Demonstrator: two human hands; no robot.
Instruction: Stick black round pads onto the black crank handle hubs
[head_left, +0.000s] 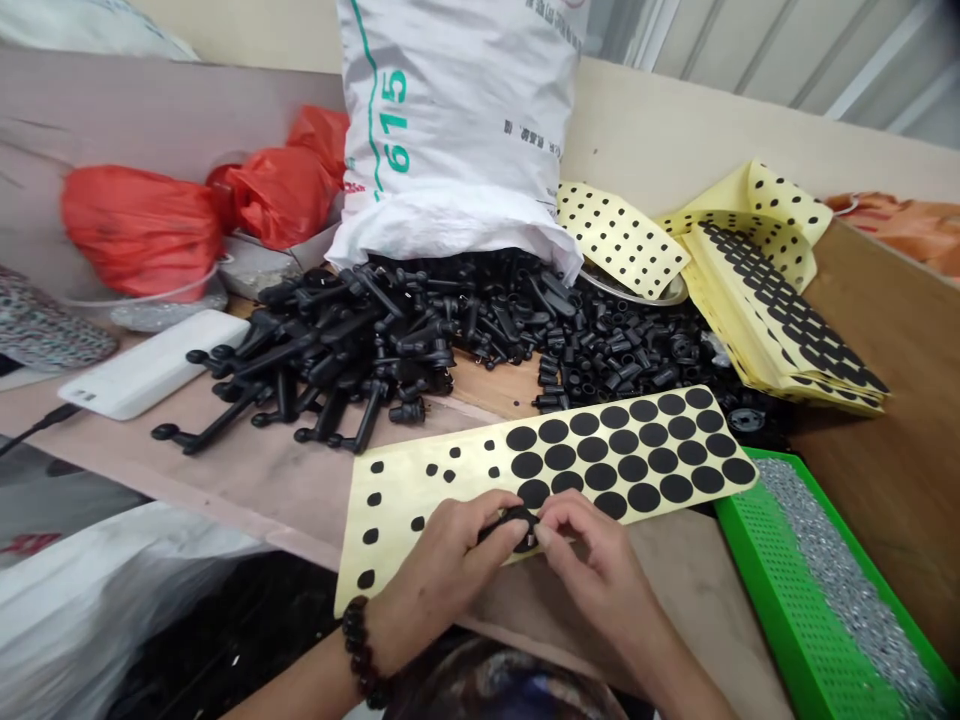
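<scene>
My left hand (442,550), with a dark bead bracelet (358,650) at its wrist, grips a small black plastic part (504,519) between thumb and fingers. At the part's right end, the thumb and fingertips of my right hand (592,555) are pinched together against it. A tiny shiny spot shows there; the fingers hide most of the part. Both hands are over the front edge of a pale yellow sticker sheet (409,485). Rows of round black stickers (596,477) cover its right side, and a few small black dots are scattered on the left.
Black crank-like handles (322,360) and short black caps (622,345) are heaped before a white sack (465,110). More sticker sheets (787,300) lie at right, above a green basket (765,560) of small metal pieces. A white power bank-like box (150,365) and red bags (142,225) are left.
</scene>
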